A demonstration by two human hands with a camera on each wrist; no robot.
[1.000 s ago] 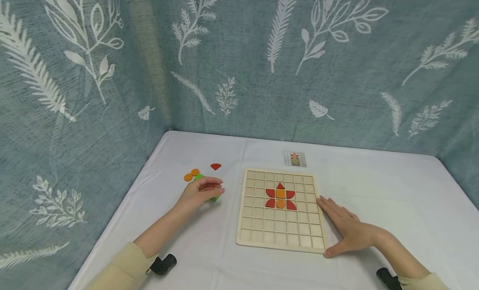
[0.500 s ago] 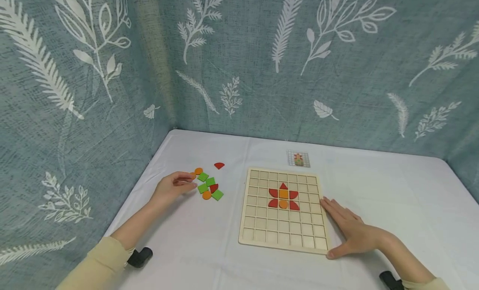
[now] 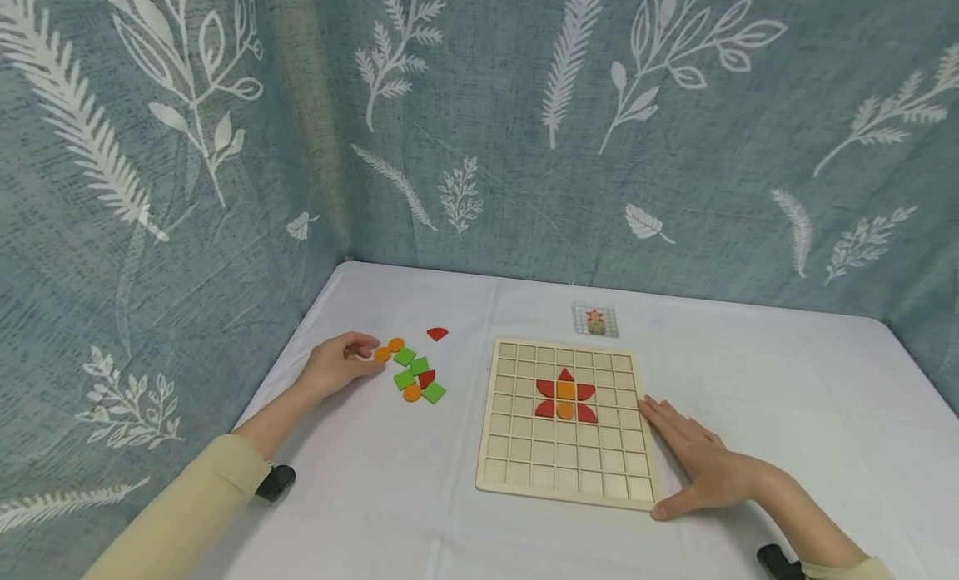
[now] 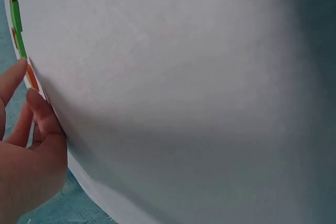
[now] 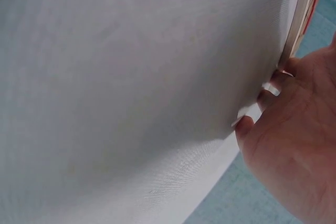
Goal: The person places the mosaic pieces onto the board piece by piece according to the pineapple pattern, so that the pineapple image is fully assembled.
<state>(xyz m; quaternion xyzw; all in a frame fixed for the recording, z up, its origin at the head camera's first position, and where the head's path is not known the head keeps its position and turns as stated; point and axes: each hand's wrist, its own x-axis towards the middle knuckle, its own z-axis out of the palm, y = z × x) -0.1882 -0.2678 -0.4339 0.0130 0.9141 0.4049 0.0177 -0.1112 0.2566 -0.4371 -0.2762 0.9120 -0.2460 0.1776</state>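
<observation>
My left hand (image 3: pixel 337 365) is at the left end of a loose group of flat pieces. Its thumb and forefinger stand apart on either side of an orange disc (image 3: pixel 383 354), which shows whole in the head view. In the left wrist view an orange piece (image 4: pixel 32 77) appears edge-on between the fingertips. Green squares (image 3: pixel 433 393), more orange discs (image 3: pixel 412 393) and a red piece (image 3: pixel 426 379) lie beside it. My right hand (image 3: pixel 700 463) rests with extended fingers along the right edge of the wooden grid board (image 3: pixel 524 472). Red and orange pieces form a figure on it.
A small pattern card (image 3: pixel 596 320) lies behind the board. One red fan-shaped piece (image 3: pixel 438 334) sits apart from the group, toward the back. White cloth (image 3: pixel 787 380) covers the table, and a patterned curtain (image 3: pixel 524 189) stands behind and to the left.
My left hand has drawn back leftward from over the pieces, uncovering the green squares and then the orange disc. The right hand stays at the board's edge.
</observation>
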